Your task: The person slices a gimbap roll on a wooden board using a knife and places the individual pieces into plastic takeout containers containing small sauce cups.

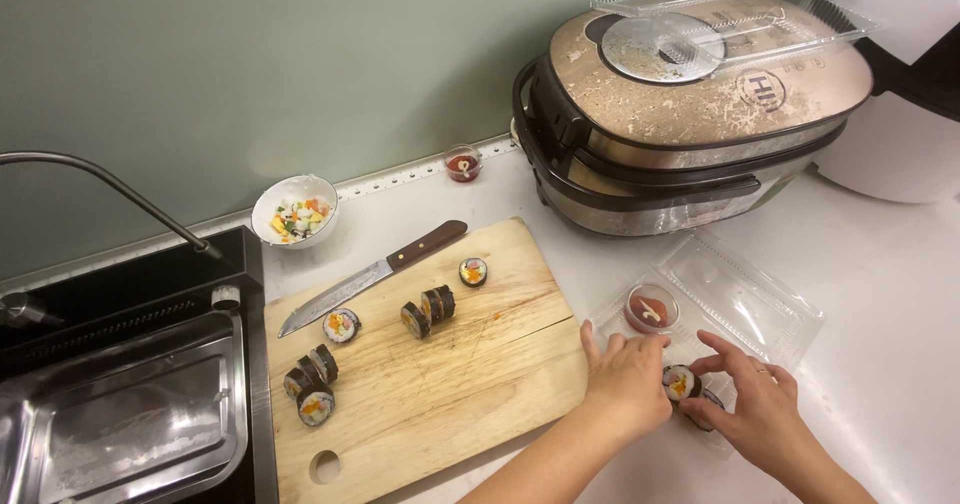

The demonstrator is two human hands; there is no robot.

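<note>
My left hand [628, 379] and right hand [762, 404] meet over the clear plastic hinged tray [760, 304] to the right of the rectangular wooden cutting board [450, 384], with a cut seaweed rice roll piece [680, 382] between my fingers. A small round lidded sauce cup [651, 308] sits in the tray, just behind my left hand. On the board lie more roll slices [428, 310] and, at its back left, a wooden-handled kitchen knife [372, 277]. A steel sink [130, 424] lies left of the board.
</note>
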